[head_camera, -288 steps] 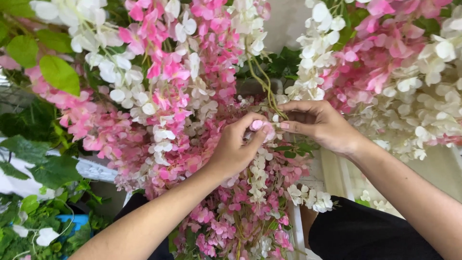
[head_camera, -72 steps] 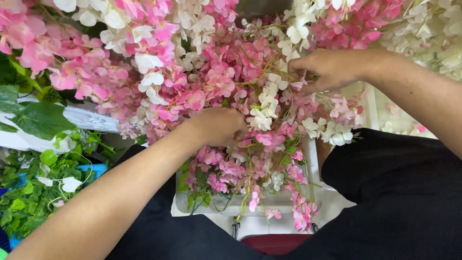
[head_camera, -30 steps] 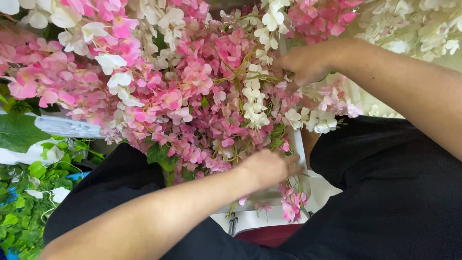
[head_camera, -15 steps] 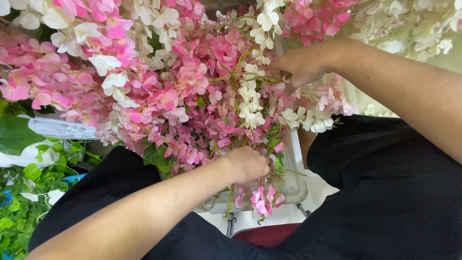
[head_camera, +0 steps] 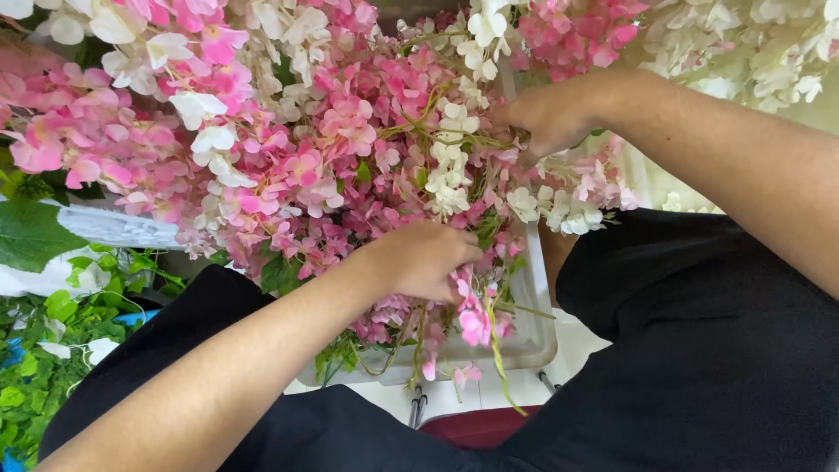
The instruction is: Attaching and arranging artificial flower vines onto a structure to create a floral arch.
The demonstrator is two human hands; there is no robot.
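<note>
- Head view, looking straight down: the left hand [head_camera: 424, 260] reaches in from the lower left, forearm stretched across dark trousers, knuckles up.
- Its fingers curl shut around a hanging strand of pink flowers [head_camera: 476, 319], gripping it just above the lowest blossoms.
- Right hand [head_camera: 546, 114] comes in from the upper right, wrist bent, fingers pinched together on the green stems [head_camera: 454, 140] near the top of the bunch.
- That flower bunch [head_camera: 350, 166], pink and white, hangs between both hands over a pale tray [head_camera: 537, 336].
- Green leaves [head_camera: 52, 350] sit at the lower left.
</note>
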